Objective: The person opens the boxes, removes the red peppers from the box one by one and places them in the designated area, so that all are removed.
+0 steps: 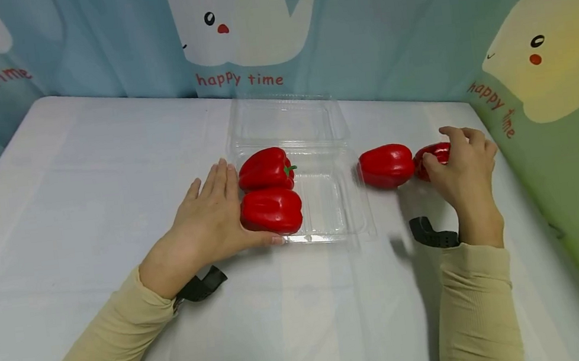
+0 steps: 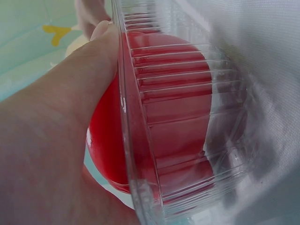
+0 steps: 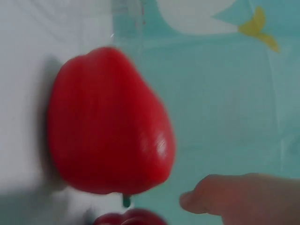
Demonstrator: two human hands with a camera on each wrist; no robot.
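Two red bell peppers point(image 1: 265, 170) lie one in front of the other in the left part of a clear plastic clamshell box point(image 1: 322, 200). Against the box's left side rests my left hand point(image 1: 213, 213), fingers straight and the thumb along the near rim. The left wrist view shows the pepper point(image 2: 173, 112) through the ribbed wall. Right of the box is a third bell pepper point(image 1: 387, 166). My right hand point(image 1: 462, 167) arches over a fourth bell pepper point(image 1: 439, 154), partly hidden. In the right wrist view a gap separates the visible digit point(image 3: 206, 194) from that pepper.
The box's lid point(image 1: 282, 120) is folded back towards the curtain point(image 1: 385, 32) behind the table. A white cloth point(image 1: 86, 227) covers the table. Its right edge runs close beside my right hand, along a green curtain point(image 1: 578, 171).
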